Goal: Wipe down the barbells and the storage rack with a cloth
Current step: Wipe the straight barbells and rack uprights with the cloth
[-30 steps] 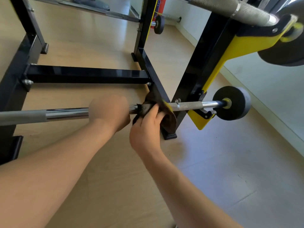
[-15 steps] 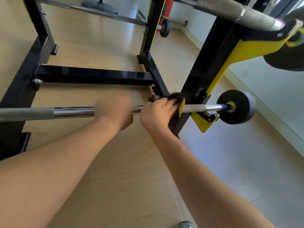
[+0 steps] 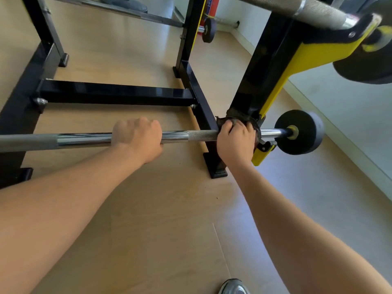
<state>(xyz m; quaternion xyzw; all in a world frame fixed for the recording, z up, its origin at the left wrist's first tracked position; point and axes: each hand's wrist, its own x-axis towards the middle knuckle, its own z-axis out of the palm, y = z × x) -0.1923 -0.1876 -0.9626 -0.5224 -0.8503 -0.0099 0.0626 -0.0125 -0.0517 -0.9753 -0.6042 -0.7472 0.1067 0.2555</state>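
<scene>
Light wood floor (image 3: 169,209) w/ a white wall (image 3: 350,107) on the right side. On it stands the black storage rack (image 3: 114,93), which carries 2 bars. Its lower barbell (image 3: 84,140) lies low across the rack's front. The bar's end sits in the yellow bracket (image 3: 275,98) at the right front post, w/ a small black plate (image 3: 301,132) outside. The left hand (image 3: 137,139) grips the chrome part, fingers curled round it. The right hand (image 3: 235,141) holds the dark cloth (image 3: 233,119) on the bar just beside the post, fingers clamped on cloth & bar together. The upper barbell (image 3: 314,11) rests at the rack's top right corner.
</scene>
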